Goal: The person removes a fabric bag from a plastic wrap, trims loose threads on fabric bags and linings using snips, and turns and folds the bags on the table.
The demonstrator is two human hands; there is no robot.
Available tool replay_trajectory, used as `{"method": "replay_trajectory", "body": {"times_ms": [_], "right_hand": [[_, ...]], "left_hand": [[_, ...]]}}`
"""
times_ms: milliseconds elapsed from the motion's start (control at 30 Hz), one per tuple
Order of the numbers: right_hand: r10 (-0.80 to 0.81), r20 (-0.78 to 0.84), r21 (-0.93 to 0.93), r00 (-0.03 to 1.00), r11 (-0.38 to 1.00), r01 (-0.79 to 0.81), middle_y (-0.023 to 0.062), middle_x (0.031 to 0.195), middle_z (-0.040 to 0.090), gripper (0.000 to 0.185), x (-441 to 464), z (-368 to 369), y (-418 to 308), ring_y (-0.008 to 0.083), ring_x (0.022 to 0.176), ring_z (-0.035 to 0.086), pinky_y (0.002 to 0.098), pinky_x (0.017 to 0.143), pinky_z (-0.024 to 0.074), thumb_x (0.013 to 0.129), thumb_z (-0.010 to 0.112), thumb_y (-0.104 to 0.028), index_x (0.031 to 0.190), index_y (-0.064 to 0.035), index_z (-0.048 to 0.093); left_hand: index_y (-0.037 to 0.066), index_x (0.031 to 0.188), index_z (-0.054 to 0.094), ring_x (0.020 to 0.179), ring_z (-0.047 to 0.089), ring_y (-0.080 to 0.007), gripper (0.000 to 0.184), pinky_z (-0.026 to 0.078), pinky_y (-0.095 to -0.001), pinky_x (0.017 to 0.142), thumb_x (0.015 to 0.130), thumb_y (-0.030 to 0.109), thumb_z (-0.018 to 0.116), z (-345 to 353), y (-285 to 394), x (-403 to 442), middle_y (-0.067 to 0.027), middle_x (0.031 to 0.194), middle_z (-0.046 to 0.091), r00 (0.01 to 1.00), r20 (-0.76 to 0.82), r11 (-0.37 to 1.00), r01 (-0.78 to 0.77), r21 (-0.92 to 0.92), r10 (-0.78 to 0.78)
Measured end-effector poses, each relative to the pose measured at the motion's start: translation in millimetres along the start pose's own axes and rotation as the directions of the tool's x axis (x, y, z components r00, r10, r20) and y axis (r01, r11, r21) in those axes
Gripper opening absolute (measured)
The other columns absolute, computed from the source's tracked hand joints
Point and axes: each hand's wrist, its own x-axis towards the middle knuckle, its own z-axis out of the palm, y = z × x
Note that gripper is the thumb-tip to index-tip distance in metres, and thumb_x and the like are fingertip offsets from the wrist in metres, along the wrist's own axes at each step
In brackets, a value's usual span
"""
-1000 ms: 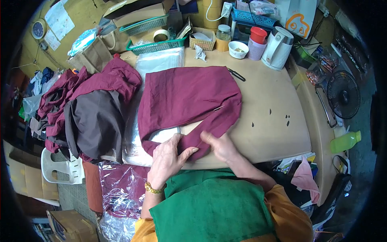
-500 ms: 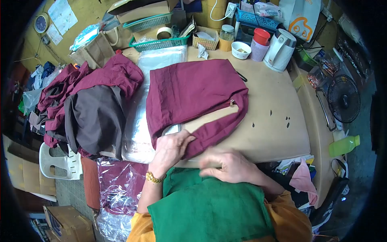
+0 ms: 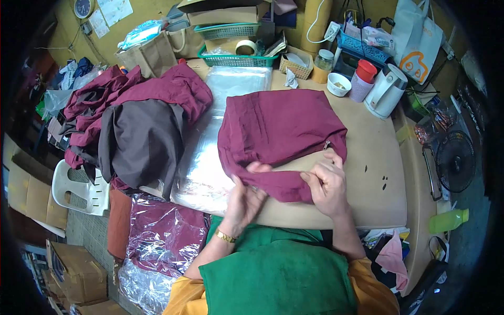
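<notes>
A folded maroon jacket point(image 3: 283, 118) lies on the tan tabletop, partly over a stack of clear plastic bags point(image 3: 202, 168). A small metal zipper pull shows on its right side, beside an opening where the tan surface appears. My left hand point(image 3: 244, 199), with a gold watch on the wrist, is curled around the left end of the jacket's near strip, its fingers somewhat blurred. At the strip's right end my right hand point(image 3: 328, 184) pinches the fabric, close below the zipper pull.
Maroon and dark grey garments point(image 3: 142, 136) are heaped at the left. Bagged maroon garments point(image 3: 163, 236) lie below the table edge, near a white plastic chair point(image 3: 79, 189). Along the back stand green baskets point(image 3: 236, 60), a bowl point(image 3: 338, 84) and a kettle point(image 3: 386, 92).
My right hand has moved up and right from the table's near edge onto the jacket. My left hand has shifted along the near strip, which now lies straighter. The camera view has shifted.
</notes>
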Motion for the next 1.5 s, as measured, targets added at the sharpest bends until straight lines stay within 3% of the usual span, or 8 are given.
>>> {"method": "replay_trajectory", "body": {"times_ms": [133, 267, 933, 1067, 1233, 1300, 1367, 1500], "right_hand": [[0.236, 0.433, -0.105, 0.870, 0.972, -0.211, 0.0092, 0.062, 0.057, 0.018, -30.8, -16.8, 8.9, 0.0292, 0.069, 0.060, 0.0447, 0.091, 0.0379, 0.085, 0.068, -0.012, 0.071, -0.0048, 0.060], [0.126, -0.008, -0.236, 0.992, 0.964, -0.124, 0.0108, 0.088, 0.062, 0.024, -21.8, -0.6, -6.0, 0.0297, 0.088, 0.059, 0.0460, 0.095, 0.0380, 0.080, 0.073, -0.023, 0.093, -0.0055, 0.065], [0.239, 0.199, 0.108, 0.950, 0.958, -0.264, 0.0162, 0.060, 0.057, 0.023, 16.6, 51.9, -21.3, 0.0363, 0.058, 0.062, 0.0441, 0.052, 0.0448, 0.093, 0.063, -0.024, 0.084, -0.0049, 0.054], [0.127, 0.461, 0.190, 0.878, 0.953, -0.238, 0.0168, 0.082, 0.066, 0.026, 14.3, 36.3, -2.3, 0.0355, 0.083, 0.066, 0.0455, 0.070, 0.0498, 0.093, 0.063, -0.033, 0.093, -0.0071, 0.056], [0.514, 0.661, -0.438, 0.546, 0.856, -0.275, 0.0144, 0.092, 0.067, 0.029, -14.2, -15.6, 39.1, 0.0315, 0.088, 0.064, 0.0419, 0.078, 0.0490, 0.095, 0.057, -0.030, 0.090, -0.0019, 0.061], [0.605, 0.670, -0.474, 0.430, 0.794, -0.380, 0.0128, 0.092, 0.068, 0.024, -27.9, -32.8, 49.8, 0.0282, 0.087, 0.066, 0.0392, 0.075, 0.0498, 0.094, 0.059, -0.026, 0.090, -0.0020, 0.062], [0.333, 0.575, 0.291, 0.747, 0.771, -0.567, 0.0067, 0.083, 0.066, 0.017, -52.1, -41.6, 60.1, 0.0179, 0.080, 0.065, 0.0326, 0.069, 0.0489, 0.094, 0.060, -0.018, 0.088, -0.0026, 0.060], [0.725, -0.003, 0.116, 0.689, 0.685, -0.719, 0.0046, 0.081, 0.058, 0.022, -57.7, -56.1, 86.9, 0.0092, 0.071, 0.053, 0.0288, 0.066, 0.0475, 0.090, 0.068, -0.014, 0.099, -0.0010, 0.053]], "left_hand": [[0.000, 0.138, 0.040, 0.122, 0.055, -0.0256, 0.049, 0.047, -0.0361, 0.102, 0.106, 0.036, 0.030, -2.1, 24.0, 16.1, -0.0171, 0.133, 0.055, 0.986, -0.155, 0.994, -0.074, -0.078, 0.061], [-0.001, 0.136, 0.042, 0.119, 0.056, -0.0232, 0.048, 0.050, -0.0344, 0.098, 0.106, 0.036, 0.033, 16.6, 10.1, 8.3, -0.0155, 0.133, 0.056, 0.993, -0.118, 0.983, 0.018, 0.181, 0.003], [0.003, 0.104, 0.064, 0.094, 0.066, -0.0138, 0.035, 0.053, -0.0296, 0.085, 0.101, 0.035, 0.051, -36.5, -18.8, -18.2, -0.0083, 0.103, 0.068, 0.978, 0.062, 0.938, 0.172, 0.302, -0.199], [0.005, 0.132, 0.047, 0.118, 0.057, -0.0220, 0.043, 0.047, -0.0394, 0.100, 0.100, 0.034, 0.051, -9.3, 5.9, -16.5, -0.0110, 0.129, 0.058, 0.987, -0.076, 0.962, 0.122, -0.244, -0.145], [0.004, 0.130, 0.053, 0.120, 0.056, -0.0297, 0.056, 0.045, -0.0442, 0.102, 0.100, 0.050, 0.040, -38.2, 67.2, -37.5, -0.0141, 0.124, 0.063, 0.956, -0.286, 0.943, -0.035, -0.331, -0.065], [0.003, 0.126, 0.057, 0.106, 0.064, -0.0291, 0.059, 0.051, -0.0424, 0.091, 0.101, 0.052, 0.037, -58.0, 81.1, -54.4, -0.0144, 0.115, 0.067, 0.960, -0.232, 0.987, 0.161, 0.003, -0.156], [0.003, 0.127, 0.055, 0.093, 0.067, -0.0248, 0.058, 0.054, -0.0385, 0.083, 0.102, 0.052, 0.035, -69.0, 99.1, -64.6, -0.0131, 0.109, 0.067, 0.924, -0.378, 0.768, 0.281, 0.575, -0.055], [0.001, 0.105, 0.054, 0.074, 0.062, -0.0208, 0.041, 0.051, -0.0363, 0.070, 0.100, 0.041, 0.050, -25.7, 109.4, -52.1, -0.0098, 0.084, 0.061, 0.879, -0.167, 0.056, 0.159, 0.986, 0.447]]}}
